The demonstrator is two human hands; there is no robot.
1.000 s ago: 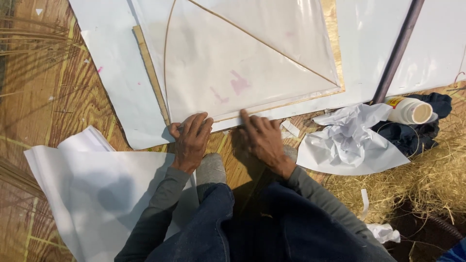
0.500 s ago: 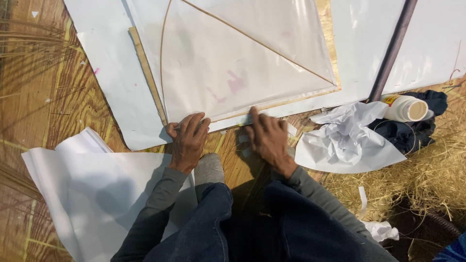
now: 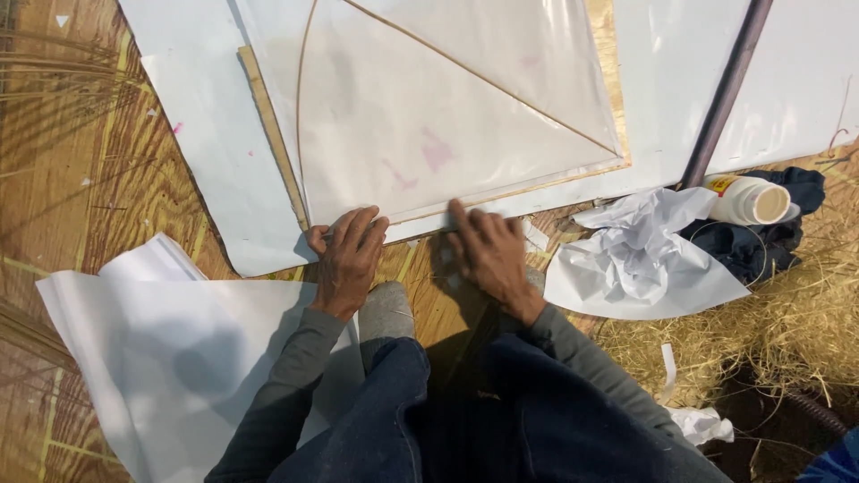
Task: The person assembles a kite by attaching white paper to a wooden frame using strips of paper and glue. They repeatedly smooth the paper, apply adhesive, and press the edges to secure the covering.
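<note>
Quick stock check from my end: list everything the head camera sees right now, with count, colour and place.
kite: one, translucent white sheet with thin tan sticks, top centre on the floor.
wooden strip: one, tan, along the kite's left edge.
large paper sheets: a few, white, lower left.
crumpled paper: one wad, white, right of centre on a flat white sheet.
bottle: one, white, lying on its side, right.
dark cloth: one, navy, under the bottle.
dark pole: one, slanting, upper right.
straw: a heap, yellow, lower right.
left hand: pressing the kite's lower left corner.
right hand: fingertip on the kite's lower edge.
</note>
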